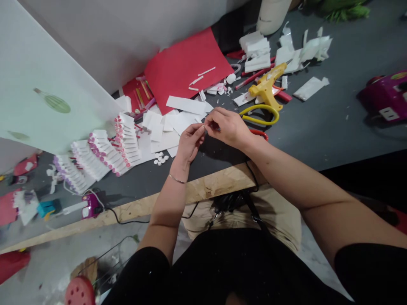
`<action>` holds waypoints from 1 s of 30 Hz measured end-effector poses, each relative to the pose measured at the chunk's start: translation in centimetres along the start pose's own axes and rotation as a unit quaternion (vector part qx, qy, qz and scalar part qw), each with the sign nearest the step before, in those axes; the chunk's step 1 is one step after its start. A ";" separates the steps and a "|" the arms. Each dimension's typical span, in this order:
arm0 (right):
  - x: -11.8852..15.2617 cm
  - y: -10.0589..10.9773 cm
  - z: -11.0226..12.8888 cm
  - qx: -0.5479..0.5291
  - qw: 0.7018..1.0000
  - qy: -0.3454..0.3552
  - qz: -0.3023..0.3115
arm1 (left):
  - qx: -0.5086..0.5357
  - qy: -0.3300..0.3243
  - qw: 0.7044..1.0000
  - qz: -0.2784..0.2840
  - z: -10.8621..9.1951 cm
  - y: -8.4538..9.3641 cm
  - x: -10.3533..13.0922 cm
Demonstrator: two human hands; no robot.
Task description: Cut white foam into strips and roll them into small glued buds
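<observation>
Pinching a tiny pale piece (204, 126) — left hand (190, 143) and right hand (229, 127) close together — its shape mostly hidden

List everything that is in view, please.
Table: one, grey, centre
Large sheet: one, red, back
Paper pieces: several, white, centre
Strips: four rows, white, coloured ends, left
Pellets: several, white, front centre
Tool: one, yellow, right of centre
Handles: two, yellow, red, below tool
Scraps: several, white, right
Container: one, white, back
Leaves: several, green, top right
Devices: two, purple, both sides
Panel: one, pale, upper left
Tiny piece: one, whitish, centre
Left hand: one, bare, at piece
Right hand: one, bare, at piece
</observation>
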State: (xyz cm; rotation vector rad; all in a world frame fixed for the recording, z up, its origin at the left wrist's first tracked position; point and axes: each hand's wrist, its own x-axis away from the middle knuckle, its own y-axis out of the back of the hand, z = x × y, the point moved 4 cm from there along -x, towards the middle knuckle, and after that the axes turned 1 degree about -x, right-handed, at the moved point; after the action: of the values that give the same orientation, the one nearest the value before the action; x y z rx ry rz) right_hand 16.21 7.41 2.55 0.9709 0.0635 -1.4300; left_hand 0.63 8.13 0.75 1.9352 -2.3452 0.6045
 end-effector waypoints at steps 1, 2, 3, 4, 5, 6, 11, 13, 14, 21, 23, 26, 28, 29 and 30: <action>0.0 0.0 0.0 0.007 1.000 0.000 0.005 | -0.005 -0.001 1.000 0.008 0.0 0.0 0.0; 0.0 0.0 0.1 0.012 1.000 0.000 0.012 | -0.009 0.000 1.000 0.016 0.0 0.1 0.0; 0.0 0.1 0.1 0.015 1.000 0.000 0.019 | -0.012 -0.001 1.000 0.022 -0.1 0.1 0.0; 0.0 0.1 0.1 0.016 1.000 0.002 0.026 | -0.013 -0.004 1.000 0.026 -0.1 0.1 -0.1; -0.1 0.1 0.2 0.017 0.999 0.005 0.031 | -0.013 -0.007 0.999 0.028 -0.2 0.1 -0.1; -0.1 0.1 0.2 0.016 0.999 0.009 0.034 | -0.011 -0.011 0.999 0.031 -0.2 0.1 -0.1; -0.7 -0.1 -0.5 0.005 0.998 -0.017 0.057 | -0.014 -0.014 1.000 0.013 -0.3 0.1 -0.5; -0.9 0.7 -1.3 0.024 0.994 -0.078 0.074 | -0.017 -0.006 1.000 -0.011 -0.3 0.3 -0.7; -1.0 1.5 -1.7 0.041 0.990 -0.110 0.074 | -0.013 -0.003 1.000 -0.023 -0.3 0.4 -0.8; -0.2 11.0 -2.9 0.322 0.853 -0.408 0.037 | 0.129 0.003 0.991 -0.032 -0.8 1.2 -0.7; -0.1 12.0 -2.6 0.348 0.819 -0.452 0.067 | 0.154 0.014 0.988 -0.025 -0.8 1.2 -0.6; -0.5 11.8 -2.2 0.347 0.810 -0.462 0.102 | 0.164 0.031 0.986 -0.026 -0.8 1.1 -0.5; -0.6 11.5 -2.4 0.348 0.805 -0.467 0.114 | 0.177 0.033 0.983 -0.028 -0.9 1.2 -0.5; -0.6 11.6 -2.6 0.347 0.805 -0.468 0.110 | 0.185 0.035 0.982 -0.031 -0.9 1.2 -0.6; -0.6 11.7 -2.9 0.345 0.806 -0.471 0.099 | 0.192 0.037 0.980 -0.036 -0.8 1.3 -0.7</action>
State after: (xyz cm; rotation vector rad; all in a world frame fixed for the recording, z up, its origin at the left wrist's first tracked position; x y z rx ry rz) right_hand 27.39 7.77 7.17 0.6772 -1.3403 -1.6156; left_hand -0.64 9.21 0.98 2.0821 -2.2306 1.1758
